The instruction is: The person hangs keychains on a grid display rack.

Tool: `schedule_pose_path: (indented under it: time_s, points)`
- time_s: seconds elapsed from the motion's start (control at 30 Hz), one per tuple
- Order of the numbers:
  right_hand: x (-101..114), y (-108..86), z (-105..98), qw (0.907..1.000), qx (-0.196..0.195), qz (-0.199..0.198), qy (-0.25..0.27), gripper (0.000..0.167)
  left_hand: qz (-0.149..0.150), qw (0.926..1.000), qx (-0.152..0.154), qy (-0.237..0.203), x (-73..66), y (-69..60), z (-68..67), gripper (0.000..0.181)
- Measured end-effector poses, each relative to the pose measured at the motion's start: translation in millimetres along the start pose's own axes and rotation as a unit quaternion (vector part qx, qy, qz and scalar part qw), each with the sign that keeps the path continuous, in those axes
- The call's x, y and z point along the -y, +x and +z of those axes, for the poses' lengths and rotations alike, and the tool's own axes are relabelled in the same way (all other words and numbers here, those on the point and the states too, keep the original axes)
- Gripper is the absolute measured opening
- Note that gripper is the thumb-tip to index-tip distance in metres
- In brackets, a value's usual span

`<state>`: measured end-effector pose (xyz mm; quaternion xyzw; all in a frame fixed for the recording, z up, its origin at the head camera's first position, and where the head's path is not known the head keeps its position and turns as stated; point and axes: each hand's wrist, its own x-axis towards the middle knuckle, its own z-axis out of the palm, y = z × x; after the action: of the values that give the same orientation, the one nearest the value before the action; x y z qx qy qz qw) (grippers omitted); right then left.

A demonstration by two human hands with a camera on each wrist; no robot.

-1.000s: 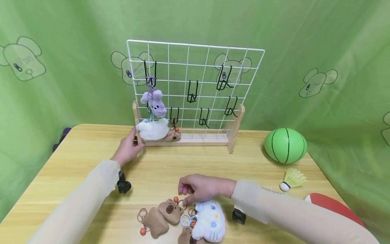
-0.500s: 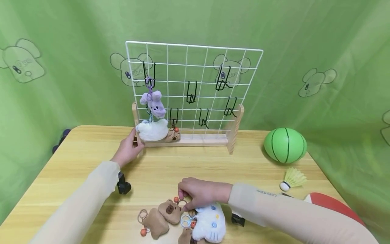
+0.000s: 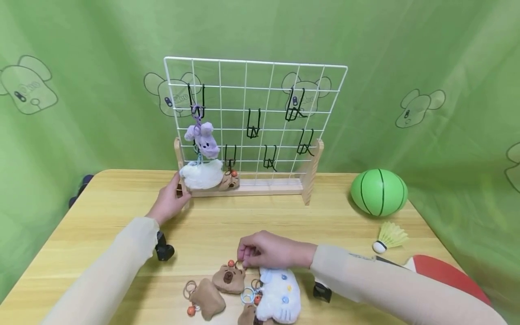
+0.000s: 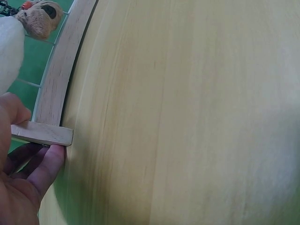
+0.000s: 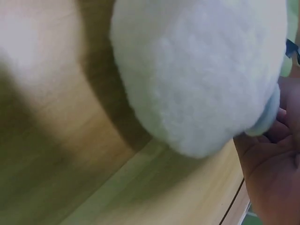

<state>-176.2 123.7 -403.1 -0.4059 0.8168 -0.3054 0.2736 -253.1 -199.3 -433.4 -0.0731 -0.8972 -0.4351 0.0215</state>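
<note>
My left hand point(image 3: 168, 203) grips the left wooden end of a white wire grid rack point(image 3: 243, 187). In the left wrist view, thumb and fingers sit on either side of that wooden end piece point(image 4: 44, 133). At the front, my right hand point(image 3: 266, 250) pinches the ring of a brown capybara plush keychain point(image 3: 228, 280), which has an orange bead. Just below this hand lies a white cat plush keychain point(image 3: 280, 295). It fills much of the right wrist view as white fur point(image 5: 197, 75), hiding the pinched ring there. Another brown plush keychain point(image 3: 208, 299) lies to the left.
From black hooks on the rack hang a purple rabbit plush point(image 3: 205, 140), a white plush point(image 3: 201, 174) and a brown plush point(image 3: 230, 182). Other hooks point(image 3: 253, 128) are bare. At right are a green ball point(image 3: 379, 192), a shuttlecock point(image 3: 391, 237) and a red paddle point(image 3: 447, 275).
My right hand has closed its fingertips on the capybara keychain's ring and lifted slightly; the plush has turned more upright. My left hand stays on the rack.
</note>
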Motion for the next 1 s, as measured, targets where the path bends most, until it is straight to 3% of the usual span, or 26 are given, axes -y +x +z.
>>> schedule_pose_path:
  time_s: [0.13,0.23,0.37,0.47,0.77,1.0]
  points:
    - [-7,-3.0,-3,0.9991,-0.022,-0.02,0.031,0.008,0.0,1.0,0.0,-0.002,0.4,1.7,0.6,0.083]
    - [-9,-5.0,-4,0.9948,-0.02,-0.017,0.099,0.011,-0.003,1.0,0.001,-0.006,0.4,1.4,1.1,0.083]
    - [-10,-7.6,-4,0.9786,-0.005,-0.018,0.205,0.016,-0.009,0.9999,0.005,-0.011,1.0,0.2,1.5,0.084]
    - [-11,-8.7,-5,0.9688,-0.003,-0.021,0.247,0.019,-0.007,0.9999,0.001,-0.01,1.6,0.0,0.9,0.084]
    - [-11,-12.2,-9,0.9533,-0.04,-0.027,0.298,0.021,-0.01,0.9999,0.002,-0.009,5.8,-2.2,3.2,0.083]
    - [-2,-15.9,-25,0.9515,-0.097,-0.053,0.287,0.021,-0.006,0.9999,-0.005,-0.01,4.4,1.3,2.8,0.083]
